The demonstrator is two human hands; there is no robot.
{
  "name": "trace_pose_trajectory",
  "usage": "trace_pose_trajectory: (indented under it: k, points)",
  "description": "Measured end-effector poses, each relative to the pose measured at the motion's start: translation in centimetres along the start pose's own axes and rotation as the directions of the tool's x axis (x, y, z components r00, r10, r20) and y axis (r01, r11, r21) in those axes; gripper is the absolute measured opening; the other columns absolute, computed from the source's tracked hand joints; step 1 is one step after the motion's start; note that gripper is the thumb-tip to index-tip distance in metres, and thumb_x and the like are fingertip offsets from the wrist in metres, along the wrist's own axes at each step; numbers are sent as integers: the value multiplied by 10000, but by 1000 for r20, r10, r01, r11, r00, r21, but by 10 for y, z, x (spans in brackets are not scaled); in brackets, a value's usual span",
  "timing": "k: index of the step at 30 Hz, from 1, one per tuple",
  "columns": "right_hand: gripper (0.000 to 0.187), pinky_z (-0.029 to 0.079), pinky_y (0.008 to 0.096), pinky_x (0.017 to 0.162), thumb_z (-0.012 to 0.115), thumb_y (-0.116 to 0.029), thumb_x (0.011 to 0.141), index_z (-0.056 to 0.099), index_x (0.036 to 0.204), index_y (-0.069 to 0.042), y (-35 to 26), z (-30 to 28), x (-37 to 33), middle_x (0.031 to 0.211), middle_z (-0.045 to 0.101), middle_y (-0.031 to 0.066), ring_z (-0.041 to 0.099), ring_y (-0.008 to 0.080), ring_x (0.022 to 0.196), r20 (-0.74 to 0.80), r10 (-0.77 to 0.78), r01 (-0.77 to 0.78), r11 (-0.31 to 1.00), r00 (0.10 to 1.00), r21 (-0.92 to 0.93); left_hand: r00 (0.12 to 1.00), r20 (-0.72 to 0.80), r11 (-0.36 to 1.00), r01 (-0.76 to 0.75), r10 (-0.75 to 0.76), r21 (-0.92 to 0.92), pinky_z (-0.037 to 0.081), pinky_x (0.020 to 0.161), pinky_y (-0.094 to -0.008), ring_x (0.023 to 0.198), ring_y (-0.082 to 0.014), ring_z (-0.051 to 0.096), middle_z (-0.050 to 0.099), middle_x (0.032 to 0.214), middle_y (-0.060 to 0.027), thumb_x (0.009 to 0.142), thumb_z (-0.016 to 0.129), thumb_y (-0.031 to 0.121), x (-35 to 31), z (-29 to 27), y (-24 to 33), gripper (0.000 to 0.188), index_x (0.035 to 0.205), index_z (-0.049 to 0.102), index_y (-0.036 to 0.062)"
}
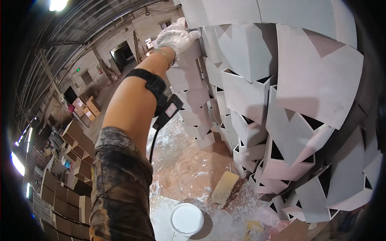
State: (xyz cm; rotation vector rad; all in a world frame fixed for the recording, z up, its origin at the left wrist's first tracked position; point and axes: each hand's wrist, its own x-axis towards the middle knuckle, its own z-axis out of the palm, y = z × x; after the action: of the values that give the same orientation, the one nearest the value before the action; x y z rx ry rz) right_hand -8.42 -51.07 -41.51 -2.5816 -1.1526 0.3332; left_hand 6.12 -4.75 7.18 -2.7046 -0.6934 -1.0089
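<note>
My left hand (175, 37), in a white glove, reaches up to the left corner of a white box-like piece (225, 13) at the top of a tall stack. Its thumb points right, just under the lower edge of that piece, and its fingers close at the corner; part of the grip is hidden. Below hang more white, box-like pieces (245, 52) stacked at odd angles, with dark triangular gaps between them. A black strap with a small device (167, 110) is round my left forearm. My right hand is out of sight.
On the paint-spattered floor stand a round white bucket (187, 219) and a yellowish block (225, 187). Brown cartons (68, 201) are piled at left, with more boxes (86, 108) farther back. A dark doorway (122, 54) opens in the far wall.
</note>
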Motion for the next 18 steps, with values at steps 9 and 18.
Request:
trace_pose_trajectory:
  k: [9, 18]
  points:
    - [681, 459, 425, 907, 726, -265, 708, 489, 1299, -26, -2, 1, 4, 1205, 574, 92, 552, 242, 1100, -37, -9, 6, 998, 999, -68, 981, 180, 987, -96, 72, 128, 385, 1045, -406, 1268, -320, 490, 541, 1328, -197, 756, 649, 647, -9, -22, -43, 883, 1376, 465, 45]
    - [748, 439, 465, 928, 736, -341, 695, 466, 1320, -30, 0, 2, 4, 1240, 551, 98, 531, 269, 1135, -68, -3, -5, 994, 998, -111, 997, -74, 990, 32, -22, 138, 418, 1007, -429, 1215, -340, 533, 588, 1252, -216, 777, 649, 595, 6, 7, -23, 791, 1298, 527, 12]
